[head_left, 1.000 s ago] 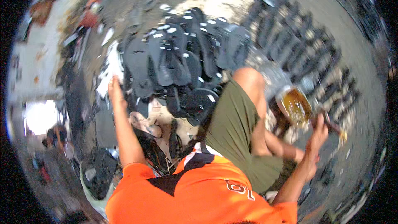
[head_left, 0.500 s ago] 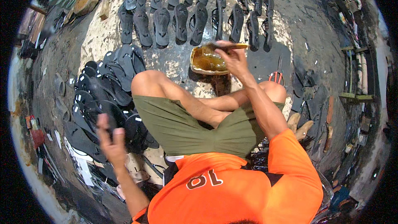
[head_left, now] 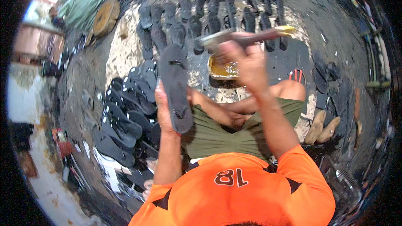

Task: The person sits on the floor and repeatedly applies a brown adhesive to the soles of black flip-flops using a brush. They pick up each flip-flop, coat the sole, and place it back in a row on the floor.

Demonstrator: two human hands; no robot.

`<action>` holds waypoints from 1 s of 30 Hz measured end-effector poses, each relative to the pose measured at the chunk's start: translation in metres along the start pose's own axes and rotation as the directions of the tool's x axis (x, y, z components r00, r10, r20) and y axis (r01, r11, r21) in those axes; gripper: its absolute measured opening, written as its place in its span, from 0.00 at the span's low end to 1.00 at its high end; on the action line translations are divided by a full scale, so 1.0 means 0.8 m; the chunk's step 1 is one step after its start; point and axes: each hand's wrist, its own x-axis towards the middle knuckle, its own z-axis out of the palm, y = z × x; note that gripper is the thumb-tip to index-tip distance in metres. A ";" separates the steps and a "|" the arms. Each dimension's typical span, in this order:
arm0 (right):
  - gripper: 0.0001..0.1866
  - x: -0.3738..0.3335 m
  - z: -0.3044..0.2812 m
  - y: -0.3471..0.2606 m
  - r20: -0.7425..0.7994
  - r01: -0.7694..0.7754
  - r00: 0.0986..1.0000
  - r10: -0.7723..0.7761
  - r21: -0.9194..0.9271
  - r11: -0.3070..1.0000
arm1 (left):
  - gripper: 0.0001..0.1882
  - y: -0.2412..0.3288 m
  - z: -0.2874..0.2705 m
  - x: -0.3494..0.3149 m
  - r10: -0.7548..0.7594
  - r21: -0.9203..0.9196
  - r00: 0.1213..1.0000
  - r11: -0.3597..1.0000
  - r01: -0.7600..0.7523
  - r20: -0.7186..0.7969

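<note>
My left hand (head_left: 163, 111) grips a black flip-flop (head_left: 174, 88) upright by its edge, above my left knee, with its broad flat face showing. Short dark strap bits stand out near both of its ends. In my right hand (head_left: 247, 65) is a brush (head_left: 255, 37) with a dark handle and a yellow end, smeared by motion. It is held level to the right of the flip-flop, apart from it. Below the brush sits a bowl-like container (head_left: 224, 72) of amber, glue-like liquid, partly hidden by my right hand.
Rows of black flip-flops (head_left: 213, 0) lie on the mat beyond the container. A heap of flip-flops (head_left: 121, 121) is at my left. Red-handled scissors (head_left: 296, 75) lie near my right knee, with tan foot-shaped forms (head_left: 318, 127) beside it. A round wooden block (head_left: 105, 17) stands far left.
My left hand has come up from the heap at the left with a flip-flop. The brush in my right hand has lifted off the container. The view has shifted left.
</note>
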 end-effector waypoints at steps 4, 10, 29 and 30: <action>0.17 -0.044 0.047 0.053 0.228 0.402 0.905 -0.358 -0.186 0.897 | 0.23 -0.012 0.061 -0.011 -0.050 -0.216 0.998 0.975 0.054 0.024; 0.18 -0.029 0.016 0.034 0.099 0.333 0.942 -0.321 -0.154 0.930 | 0.24 -0.033 0.053 -0.013 -0.131 -0.094 0.971 0.984 0.153 0.200; 0.17 -0.056 0.004 0.030 0.257 0.413 0.896 -0.362 -0.181 0.893 | 0.30 -0.014 0.100 0.011 0.022 -0.229 0.997 0.973 -0.038 -0.074; 0.17 -0.076 0.003 0.046 0.314 0.465 0.867 -0.388 -0.228 0.855 | 0.29 -0.013 0.101 0.019 0.014 -0.213 0.996 0.976 -0.033 -0.092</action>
